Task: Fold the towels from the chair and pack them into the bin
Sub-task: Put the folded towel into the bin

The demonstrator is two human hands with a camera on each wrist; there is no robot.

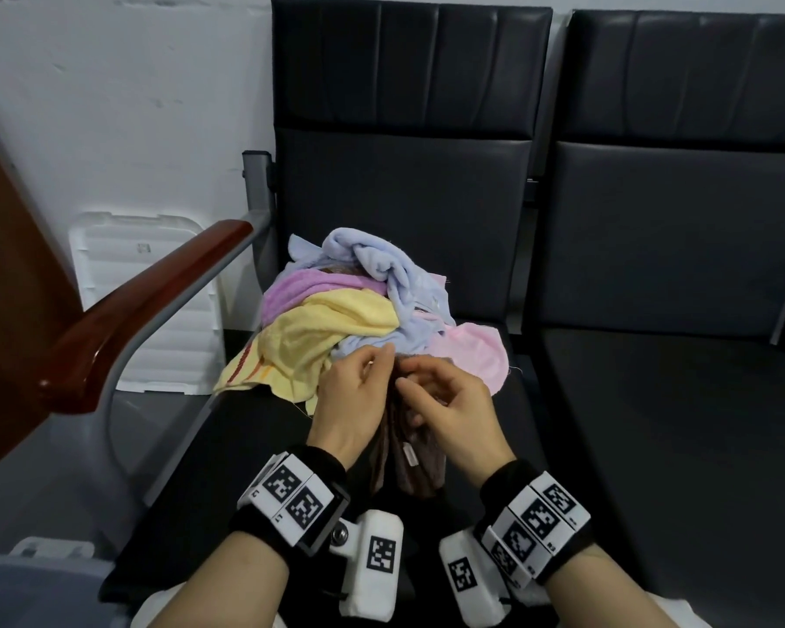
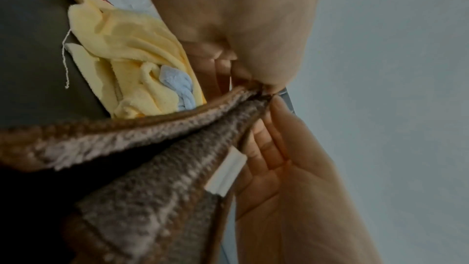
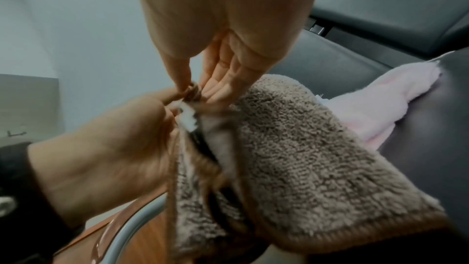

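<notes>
Chair with dark padded seat and back, a wooden armrest on its left side; a second dark seat adjoins it on the right. Heap of unfolded towels at mid-seat: a blue one on top, purple and yellow to the left, pink to the right. A grey plastic corner at the lower left edge of the head view may be the bin; it cannot be identified with certainty.

Brown towel, raised clear of the heap on its near side and hanging from the two hands, its long axis running roughly vertically from the pinch point toward the front of the seat. A white label sits on one edge just below the grip.

Left hand and right hand, nearly touching, directly above the towel; both pinch the same bunched top edge between thumb and fingertips, the remaining fingers loosely extended. Neither hand is nearer the towel; both hold it at one point, with the heap just beyond them.

Judged step: the grips need to part sideways along the top edge, left hand leftward and right hand rightward, so that the hanging cloth spreads flat before the first fold
</notes>
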